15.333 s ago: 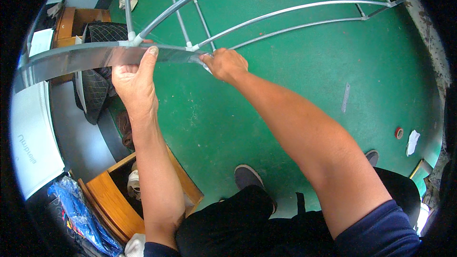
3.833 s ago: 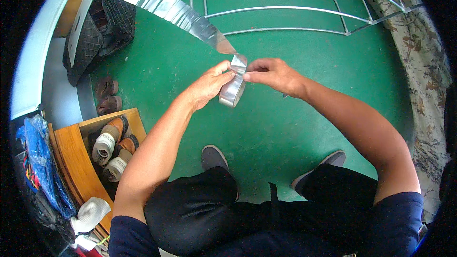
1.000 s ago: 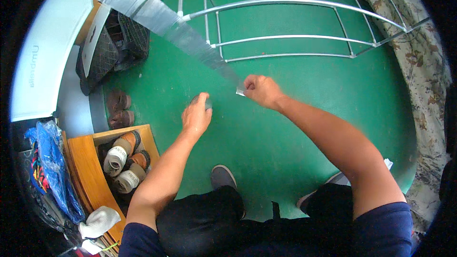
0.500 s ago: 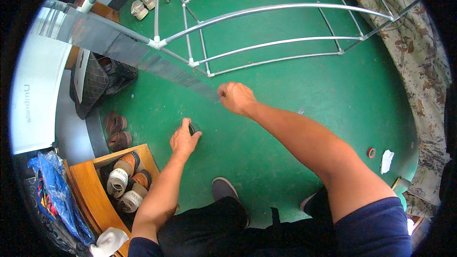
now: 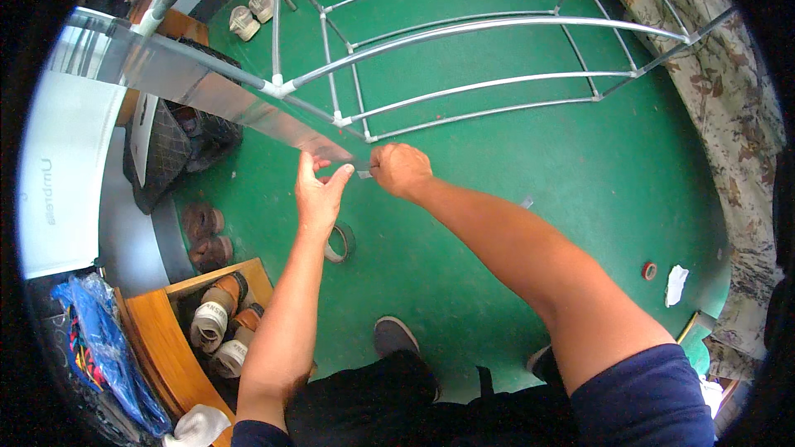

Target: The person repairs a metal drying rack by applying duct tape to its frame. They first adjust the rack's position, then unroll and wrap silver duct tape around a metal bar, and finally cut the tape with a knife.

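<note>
A long strip of silver tape stretches from the upper left down to my hands, running past a joint of the grey metal tube frame. My right hand pinches the strip's free end. Just left of it, my left hand is raised with its fingers spread, fingertips at the tape's lower edge. The tape roll lies on the green floor below my left hand.
A wooden shoe rack with shoes stands at the lower left, a blue bag beside it. A black bag and brown shoes lie at left. Camouflage cloth runs along the right; a small red roll lies nearby.
My left hand left the roll on the floor and rose to the tape's end. My right hand kept hold of the strip and drew it a little right.
</note>
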The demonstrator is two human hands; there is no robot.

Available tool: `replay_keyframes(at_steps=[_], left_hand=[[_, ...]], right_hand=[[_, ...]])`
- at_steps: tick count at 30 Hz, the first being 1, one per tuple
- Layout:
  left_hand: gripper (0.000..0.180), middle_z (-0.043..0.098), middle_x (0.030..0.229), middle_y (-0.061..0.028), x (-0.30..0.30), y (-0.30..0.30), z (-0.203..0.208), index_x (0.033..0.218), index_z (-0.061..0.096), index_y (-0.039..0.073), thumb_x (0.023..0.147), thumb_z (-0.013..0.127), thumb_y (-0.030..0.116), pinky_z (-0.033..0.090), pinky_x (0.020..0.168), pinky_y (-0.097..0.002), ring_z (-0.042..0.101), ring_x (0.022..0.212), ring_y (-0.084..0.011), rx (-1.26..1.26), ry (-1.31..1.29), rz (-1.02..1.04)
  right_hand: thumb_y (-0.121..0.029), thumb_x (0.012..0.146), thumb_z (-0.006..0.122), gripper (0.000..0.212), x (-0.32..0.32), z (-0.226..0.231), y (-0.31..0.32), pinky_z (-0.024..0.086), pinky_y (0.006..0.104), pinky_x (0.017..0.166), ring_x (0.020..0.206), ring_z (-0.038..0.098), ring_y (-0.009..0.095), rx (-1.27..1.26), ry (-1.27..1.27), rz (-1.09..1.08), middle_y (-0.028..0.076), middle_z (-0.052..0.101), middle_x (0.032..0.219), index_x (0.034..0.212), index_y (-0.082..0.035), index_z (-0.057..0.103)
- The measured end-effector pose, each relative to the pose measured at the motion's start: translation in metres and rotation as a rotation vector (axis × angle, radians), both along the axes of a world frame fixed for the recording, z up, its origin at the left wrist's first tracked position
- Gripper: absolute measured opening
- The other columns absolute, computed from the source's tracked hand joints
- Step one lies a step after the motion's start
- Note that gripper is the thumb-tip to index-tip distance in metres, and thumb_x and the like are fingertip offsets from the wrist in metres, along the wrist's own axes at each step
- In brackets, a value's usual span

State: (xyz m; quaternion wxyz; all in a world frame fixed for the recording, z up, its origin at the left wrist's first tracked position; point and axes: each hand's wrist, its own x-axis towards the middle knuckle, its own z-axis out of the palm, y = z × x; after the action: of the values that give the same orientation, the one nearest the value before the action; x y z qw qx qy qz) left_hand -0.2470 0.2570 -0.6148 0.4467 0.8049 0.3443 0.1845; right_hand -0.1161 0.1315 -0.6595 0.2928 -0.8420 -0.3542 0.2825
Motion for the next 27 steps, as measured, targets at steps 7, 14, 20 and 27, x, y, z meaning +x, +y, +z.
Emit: replay_keyframes(at_steps=[7, 14, 20, 27], left_hand=[[0.033, 0.065, 0.101, -0.0058, 0.014, 0.027, -0.008, 0.108, 0.064, 0.003, 0.085, 0.085, 0.014, 0.052, 0.074, -0.0323, 0.060, 0.089, -0.0136, 0.006, -0.152, 0.044], [0.018, 0.070, 0.096, -0.0027, 0.026, 0.042, -0.005, 0.108, 0.069, 0.003, 0.092, 0.078, 0.006, 0.051, 0.080, -0.0293, 0.062, 0.087, -0.0121, -0.047, -0.085, 0.027], [0.013, 0.072, 0.096, -0.0026, 0.034, 0.041, -0.005, 0.105, 0.072, 0.002, 0.093, 0.075, 0.006, 0.050, 0.079, -0.0273, 0.063, 0.087, -0.0100, -0.003, -0.028, 0.050], [0.014, 0.069, 0.085, -0.0040, 0.040, 0.042, -0.021, 0.099, 0.070, 0.000, 0.091, 0.076, 0.010, 0.047, 0.068, -0.0301, 0.057, 0.076, -0.0102, -0.020, -0.136, 0.001]], right_hand=[[-0.019, 0.091, 0.062, 0.020, 0.009, -0.005, 0.030, 0.060, 0.0502, 0.091, 0.105, 0.074, 0.038, 0.060, -0.128, -0.055, 0.021, 0.077, 0.108, 0.095, -0.007, 0.078], [-0.025, 0.091, 0.065, 0.020, 0.012, -0.017, 0.049, 0.059, 0.0505, 0.089, 0.099, 0.074, 0.038, 0.087, -0.195, -0.118, 0.018, 0.077, 0.103, 0.096, -0.011, 0.077], [-0.027, 0.090, 0.067, 0.019, 0.014, -0.019, 0.052, 0.058, 0.0516, 0.088, 0.097, 0.074, 0.038, 0.099, -0.204, -0.184, 0.016, 0.077, 0.100, 0.096, -0.012, 0.078], [-0.023, 0.087, 0.069, 0.020, 0.018, -0.016, 0.051, 0.059, 0.0514, 0.087, 0.098, 0.074, 0.038, 0.121, -0.197, -0.162, 0.019, 0.076, 0.100, 0.095, -0.007, 0.076]])
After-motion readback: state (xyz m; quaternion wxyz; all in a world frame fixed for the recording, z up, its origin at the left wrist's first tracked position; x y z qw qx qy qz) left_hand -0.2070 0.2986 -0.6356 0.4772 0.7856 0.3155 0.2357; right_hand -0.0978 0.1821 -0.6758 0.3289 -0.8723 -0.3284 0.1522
